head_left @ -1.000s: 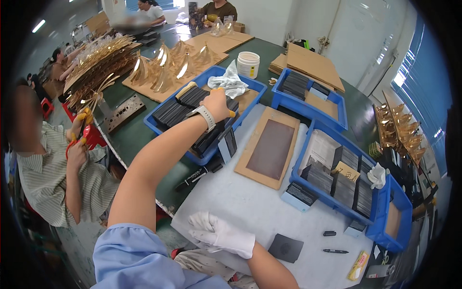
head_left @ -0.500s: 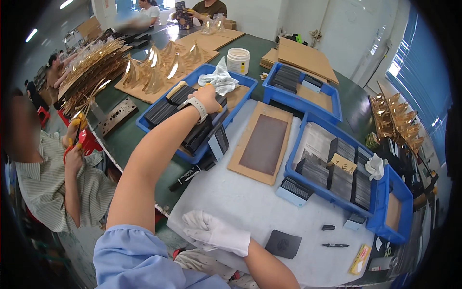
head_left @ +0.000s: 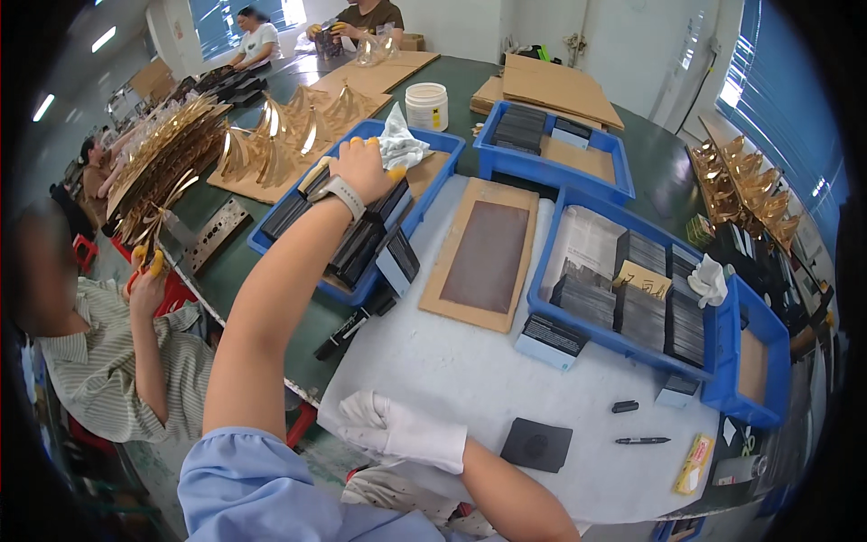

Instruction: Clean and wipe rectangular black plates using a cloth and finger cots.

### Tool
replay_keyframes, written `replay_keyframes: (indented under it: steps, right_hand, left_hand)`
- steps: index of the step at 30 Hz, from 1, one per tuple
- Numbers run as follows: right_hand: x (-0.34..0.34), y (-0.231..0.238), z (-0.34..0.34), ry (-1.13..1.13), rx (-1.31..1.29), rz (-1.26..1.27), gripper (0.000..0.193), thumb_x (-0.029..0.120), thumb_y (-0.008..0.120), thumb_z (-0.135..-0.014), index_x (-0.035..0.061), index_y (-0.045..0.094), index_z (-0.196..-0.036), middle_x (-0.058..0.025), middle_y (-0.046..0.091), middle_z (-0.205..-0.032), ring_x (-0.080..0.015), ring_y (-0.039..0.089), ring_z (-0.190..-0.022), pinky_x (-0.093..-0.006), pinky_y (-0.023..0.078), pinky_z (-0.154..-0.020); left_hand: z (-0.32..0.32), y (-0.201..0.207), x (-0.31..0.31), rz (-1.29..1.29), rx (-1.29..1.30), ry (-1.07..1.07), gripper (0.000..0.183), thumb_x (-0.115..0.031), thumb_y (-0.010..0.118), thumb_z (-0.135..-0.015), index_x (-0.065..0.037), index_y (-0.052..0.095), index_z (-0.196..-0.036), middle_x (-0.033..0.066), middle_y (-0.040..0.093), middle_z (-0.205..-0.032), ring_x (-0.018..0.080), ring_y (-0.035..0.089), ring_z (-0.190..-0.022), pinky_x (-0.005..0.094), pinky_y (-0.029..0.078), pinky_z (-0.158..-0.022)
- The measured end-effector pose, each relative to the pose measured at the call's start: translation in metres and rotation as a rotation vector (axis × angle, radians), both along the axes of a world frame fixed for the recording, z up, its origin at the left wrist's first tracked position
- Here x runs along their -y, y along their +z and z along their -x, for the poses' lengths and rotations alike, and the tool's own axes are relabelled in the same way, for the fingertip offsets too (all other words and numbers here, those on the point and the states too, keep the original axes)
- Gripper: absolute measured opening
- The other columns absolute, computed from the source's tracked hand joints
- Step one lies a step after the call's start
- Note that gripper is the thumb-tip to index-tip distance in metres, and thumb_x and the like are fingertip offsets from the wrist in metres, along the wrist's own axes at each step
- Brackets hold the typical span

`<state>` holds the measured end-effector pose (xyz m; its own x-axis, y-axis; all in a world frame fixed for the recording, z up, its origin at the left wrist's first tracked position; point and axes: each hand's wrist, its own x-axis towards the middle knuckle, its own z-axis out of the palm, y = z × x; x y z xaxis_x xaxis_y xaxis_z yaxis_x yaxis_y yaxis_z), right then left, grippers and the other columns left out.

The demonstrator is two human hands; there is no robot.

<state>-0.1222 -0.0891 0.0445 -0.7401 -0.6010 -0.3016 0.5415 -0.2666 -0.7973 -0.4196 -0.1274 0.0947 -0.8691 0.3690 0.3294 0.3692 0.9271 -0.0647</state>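
My left hand (head_left: 363, 172), with yellow fingertip covers and a pale wristband, reaches over the far left blue tray (head_left: 452, 185). Its fingers curve with the thumb apart, above rows of dark rectangular plates (head_left: 357, 248). I cannot see any plate in its grip. A crumpled white cloth (head_left: 402, 144) lies beside the hand. In a white glove, my right hand (head_left: 397, 429) rests at the near edge of the pale mat, fingers curled in and nothing visible in them. Nearest to it lies a black square sheet (head_left: 536, 444) with a round mark.
A brown board (head_left: 488, 257) lies mid-mat. Blue trays (head_left: 623, 343) of dark plates stand to the right. Pens (head_left: 642, 441) and a yellow packet (head_left: 694, 463) lie at the right. Gold ornaments (head_left: 271, 135) stand far left. A co-worker with scissors (head_left: 143, 262) sits at the left.
My left hand has shifted left over the plates, and its thumb now stands away from the fingers. My right hand has stayed in place. The whole view has shifted slightly.
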Motion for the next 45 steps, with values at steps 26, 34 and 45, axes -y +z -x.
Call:
replay_keyframes:
  steps: [26,34,45]
  right_hand:
    - [0.0,-0.005,0.0,-0.027,-0.129,-0.02,0.026,0.016,0.062,-0.088,0.0102,0.039,-0.077,0.0046,0.038,-0.072,-0.0039,0.035,-0.059,-0.0201,0.034,-0.05]
    - [0.004,0.004,-0.001,-0.019,-0.054,-0.072,0.024,0.017,0.063,-0.088,0.0113,0.04,-0.08,0.006,0.038,-0.071,-0.0028,0.037,-0.059,-0.0191,0.035,-0.05]
    - [0.003,-0.006,0.001,0.009,-0.085,-0.073,0.019,0.017,0.063,-0.087,0.0042,0.05,-0.088,0.0057,0.045,-0.077,-0.0042,0.041,-0.074,-0.0196,0.039,-0.071]
  left_hand:
    - [0.079,-0.05,0.018,-0.226,0.151,-0.026,0.059,-0.045,0.048,-0.088,-0.002,0.047,-0.129,0.0183,0.053,-0.126,0.0326,0.047,-0.121,0.0471,0.039,-0.096]
    - [0.089,-0.034,0.119,-0.167,0.113,0.351,0.026,-0.027,0.059,-0.082,-0.008,0.069,-0.097,0.0145,0.064,-0.107,0.0331,0.06,-0.1,0.043,0.048,-0.085]
    - [0.11,-0.049,0.133,-0.402,0.012,0.273,0.023,-0.018,0.06,-0.08,-0.004,0.063,-0.098,0.0217,0.064,-0.097,0.0359,0.061,-0.094,0.0433,0.048,-0.082]
